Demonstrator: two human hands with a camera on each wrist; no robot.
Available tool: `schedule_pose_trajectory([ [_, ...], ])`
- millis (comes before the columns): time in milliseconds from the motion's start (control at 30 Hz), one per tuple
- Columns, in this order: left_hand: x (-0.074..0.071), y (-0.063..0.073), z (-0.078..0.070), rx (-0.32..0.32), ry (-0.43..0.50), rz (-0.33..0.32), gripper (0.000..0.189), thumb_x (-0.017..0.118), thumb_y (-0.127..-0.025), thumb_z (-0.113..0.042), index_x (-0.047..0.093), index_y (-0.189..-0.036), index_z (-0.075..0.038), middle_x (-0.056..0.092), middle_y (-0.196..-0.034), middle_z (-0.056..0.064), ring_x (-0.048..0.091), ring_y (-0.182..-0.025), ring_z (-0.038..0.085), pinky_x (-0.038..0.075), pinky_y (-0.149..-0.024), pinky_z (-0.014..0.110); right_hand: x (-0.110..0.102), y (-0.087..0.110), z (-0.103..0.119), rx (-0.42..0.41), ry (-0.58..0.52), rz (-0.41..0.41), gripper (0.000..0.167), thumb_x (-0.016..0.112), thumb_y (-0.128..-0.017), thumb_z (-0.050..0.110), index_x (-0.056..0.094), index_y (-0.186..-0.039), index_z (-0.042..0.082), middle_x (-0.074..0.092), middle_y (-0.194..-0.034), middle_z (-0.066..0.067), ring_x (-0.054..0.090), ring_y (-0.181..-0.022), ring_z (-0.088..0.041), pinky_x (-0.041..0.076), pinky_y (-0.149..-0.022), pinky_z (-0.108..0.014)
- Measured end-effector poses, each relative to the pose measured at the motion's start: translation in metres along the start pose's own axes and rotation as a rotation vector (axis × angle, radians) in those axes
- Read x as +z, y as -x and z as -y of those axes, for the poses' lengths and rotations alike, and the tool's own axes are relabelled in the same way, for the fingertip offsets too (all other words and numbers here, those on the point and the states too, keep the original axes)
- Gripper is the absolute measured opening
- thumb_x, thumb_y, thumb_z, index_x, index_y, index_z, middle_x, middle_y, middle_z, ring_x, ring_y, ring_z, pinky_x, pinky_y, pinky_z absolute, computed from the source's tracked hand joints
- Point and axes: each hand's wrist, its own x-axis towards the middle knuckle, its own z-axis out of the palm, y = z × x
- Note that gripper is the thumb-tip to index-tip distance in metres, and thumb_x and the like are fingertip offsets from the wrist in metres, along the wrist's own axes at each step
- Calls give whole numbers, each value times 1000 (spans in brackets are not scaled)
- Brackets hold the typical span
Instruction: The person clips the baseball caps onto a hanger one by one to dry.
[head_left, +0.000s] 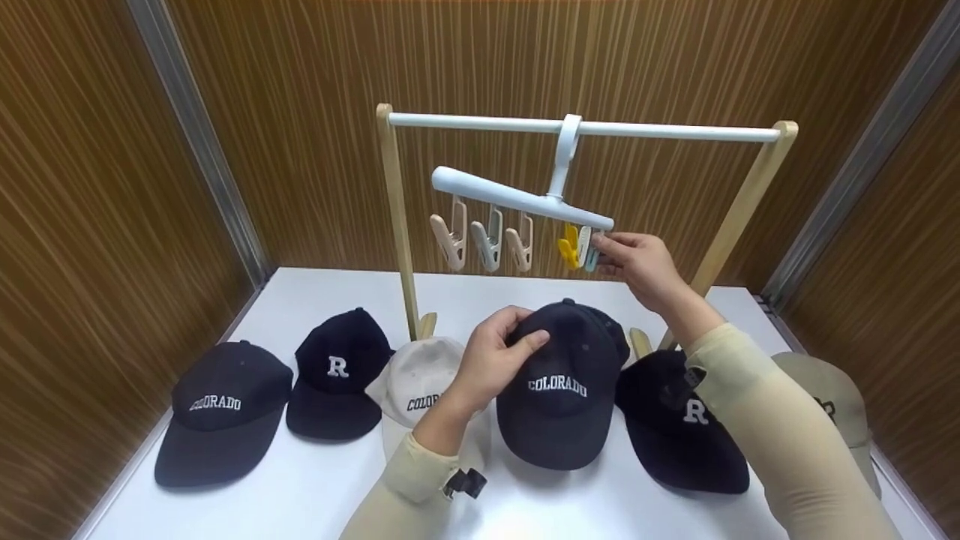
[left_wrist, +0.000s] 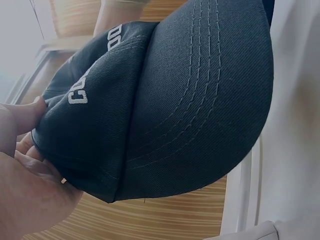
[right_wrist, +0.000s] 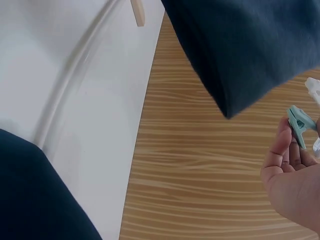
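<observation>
My left hand (head_left: 491, 364) grips a dark COLORADO baseball cap (head_left: 559, 431) by the side of its crown, thumb on the front. The cap is held up with its brim downward; the left wrist view shows the stitched brim (left_wrist: 220, 100) close up. Higher and to the right, my right hand (head_left: 643, 271) pinches a pale green clip (right_wrist: 299, 124) at the right end of a light-blue clip hanger (head_left: 495, 195). A yellow clip (head_left: 570, 249) and a white clip hang beside it. Pink (head_left: 450, 244) and grey-green (head_left: 487, 244) clips hang toward the hanger's left.
The hanger hooks over the white bar (head_left: 480, 123) of a wooden-legged rack (head_left: 397, 225). On the white table (head_left: 330, 289) lie a dark COLORADO cap (head_left: 217, 424), black R caps (head_left: 337, 397) (head_left: 675, 442), a cream cap (head_left: 424, 371) and a beige cap (head_left: 821, 382). Wood-patterned walls surround it.
</observation>
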Motion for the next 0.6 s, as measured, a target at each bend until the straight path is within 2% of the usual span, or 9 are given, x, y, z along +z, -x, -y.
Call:
schedule_pose_trajectory([
  [267,-2,-6,9,8,2,-10,15,79,-105,-12,75,-115,-1,79,-98,5,71,-93,15,57,-87,30,7,5,-2,-1,-5,25,52,71,-112,29,65,-140,-15,79,-111,-9,77,-100,-21,64,-89,-30],
  [600,-3,-14,18,-27,-105,-20,19,78,-106,-18,76,-119,-4,81,-102,4,72,-99,18,56,-93,37,17,13,-1,35,-4,14,49,76,-109,31,69,-134,-12,78,-103,-7,75,-90,-17,64,-84,-30],
])
